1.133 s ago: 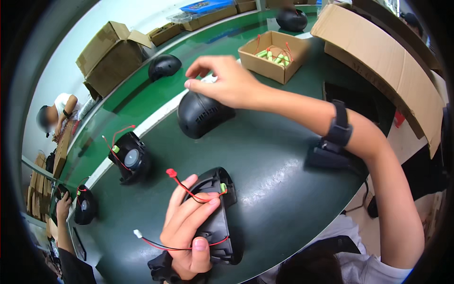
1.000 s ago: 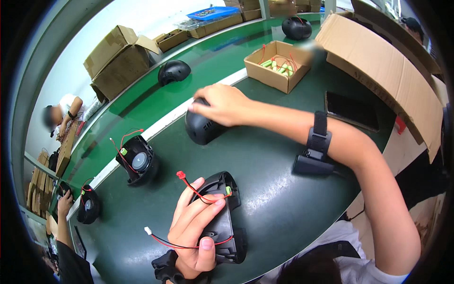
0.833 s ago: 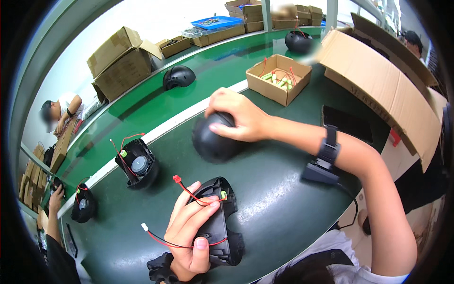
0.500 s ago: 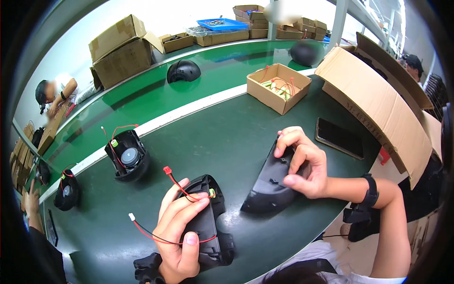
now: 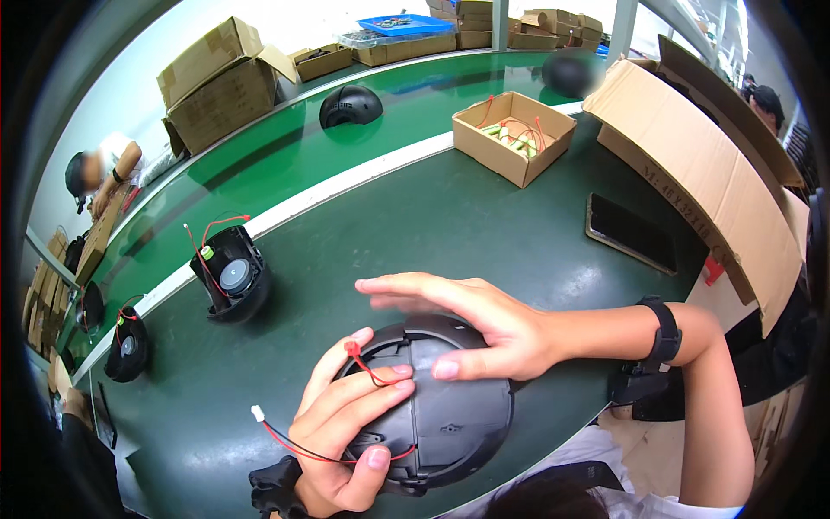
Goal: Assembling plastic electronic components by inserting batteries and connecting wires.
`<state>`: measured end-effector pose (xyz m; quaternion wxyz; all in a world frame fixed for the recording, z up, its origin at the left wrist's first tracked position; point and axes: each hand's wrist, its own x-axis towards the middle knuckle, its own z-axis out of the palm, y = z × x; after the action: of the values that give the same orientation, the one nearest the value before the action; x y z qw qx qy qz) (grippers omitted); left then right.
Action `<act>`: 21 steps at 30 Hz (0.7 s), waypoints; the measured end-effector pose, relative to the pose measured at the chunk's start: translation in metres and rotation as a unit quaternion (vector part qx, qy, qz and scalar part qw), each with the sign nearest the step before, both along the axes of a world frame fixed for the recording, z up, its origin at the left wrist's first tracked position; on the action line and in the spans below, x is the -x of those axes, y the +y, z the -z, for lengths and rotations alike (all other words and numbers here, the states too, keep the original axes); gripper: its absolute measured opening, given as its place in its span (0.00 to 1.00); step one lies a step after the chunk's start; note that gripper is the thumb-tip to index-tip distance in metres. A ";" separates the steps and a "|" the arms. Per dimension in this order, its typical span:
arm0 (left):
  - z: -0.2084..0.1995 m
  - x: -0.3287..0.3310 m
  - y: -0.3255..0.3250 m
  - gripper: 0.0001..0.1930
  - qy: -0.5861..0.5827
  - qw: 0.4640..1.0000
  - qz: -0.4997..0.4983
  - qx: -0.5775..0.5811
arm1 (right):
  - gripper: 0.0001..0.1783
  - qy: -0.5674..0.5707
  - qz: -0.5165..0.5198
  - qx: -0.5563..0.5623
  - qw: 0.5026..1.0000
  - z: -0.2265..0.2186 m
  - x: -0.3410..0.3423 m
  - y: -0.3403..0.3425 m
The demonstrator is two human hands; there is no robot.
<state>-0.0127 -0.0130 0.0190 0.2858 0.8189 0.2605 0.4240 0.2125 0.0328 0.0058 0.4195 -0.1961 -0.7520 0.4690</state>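
A round black plastic housing [image 5: 454, 389] lies near the front of the green table, its two halves side by side with a straight seam between them. My left hand [image 5: 346, 424] is wrapped round the left half. From that half run thin red and black wires, ending in a red plug [image 5: 352, 349] and a white plug [image 5: 257, 413]. My right hand [image 5: 493, 324] lies over the far right rim, fingers stretched out, thumb on the flat face of the right half. Farther left, an open black half shell [image 5: 251, 298] holds a round grey speaker-like part [image 5: 235, 278] and wires.
Another wired shell [image 5: 127, 346] stands at the left. A small carton [image 5: 510, 160] holds green wired parts. A phone [image 5: 631, 233] lies beside a large open carton [image 5: 692, 164]. Black domes [image 5: 350, 106] sit on the green belt [image 5: 277, 147] beyond the white rail. A co-worker [image 5: 108, 169] sits far left.
My right hand has brought the right half leftward against the left half, and its curled fingers have straightened. My left hand keeps hold of its half, shifted slightly right.
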 end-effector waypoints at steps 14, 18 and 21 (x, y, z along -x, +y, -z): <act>-0.007 -0.001 -0.003 0.27 0.025 1.000 -0.005 -0.001 | 0.29 0.107 -0.149 0.134 0.974 0.027 0.010 0.002; -0.008 -0.001 -0.005 0.27 0.035 0.999 -0.015 0.006 | 0.33 0.155 -0.038 0.256 0.953 0.011 0.012 -0.005; -0.007 -0.004 -0.006 0.26 0.034 0.999 -0.022 0.004 | 0.30 0.185 -0.216 0.336 0.898 0.019 0.010 0.006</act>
<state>-0.0092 -0.0187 0.0265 0.2708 0.8259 0.2895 0.4009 0.2022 0.0384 -0.0130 0.3488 -0.0673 -0.4826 0.8006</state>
